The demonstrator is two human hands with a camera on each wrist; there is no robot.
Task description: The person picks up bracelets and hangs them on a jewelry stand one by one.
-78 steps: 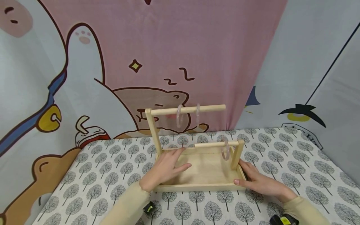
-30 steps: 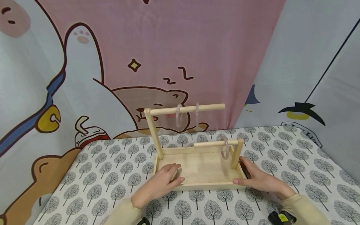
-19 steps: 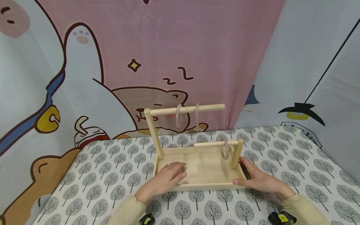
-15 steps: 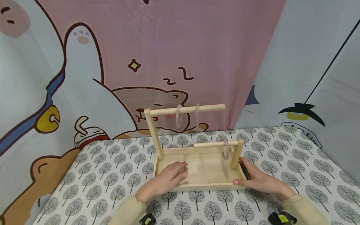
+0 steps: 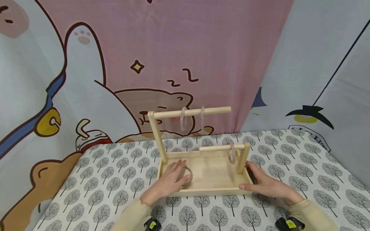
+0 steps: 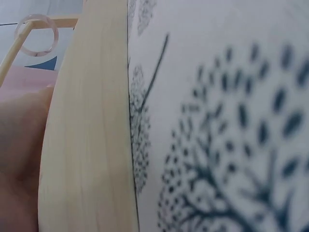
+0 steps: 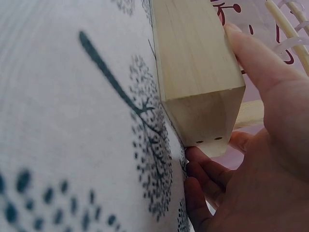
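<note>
A pale wooden bangle stand has a shallow tray base and two posts with crossbars. My left hand is over the tray's left part, fingers extended and thumb apart. A translucent pinkish bangle lies in the tray beside that thumb, partly hidden by the hand. In the left wrist view the hand shows behind the front wall. My right hand grips the stand's right end, thumb at the front corner; in the right wrist view the fingers curl against the end wall.
Two bangles hang on the tall upper bar at the left post. Another bangle hangs on the short lower bar. The table wears a tree-print cloth; a cartoon-printed curtain rises behind it.
The left hand drew back toward the front wall, then moved forward again over the tray, its fingers spreading; the bangle beneath now shows. The right hand stays at the stand's end.
</note>
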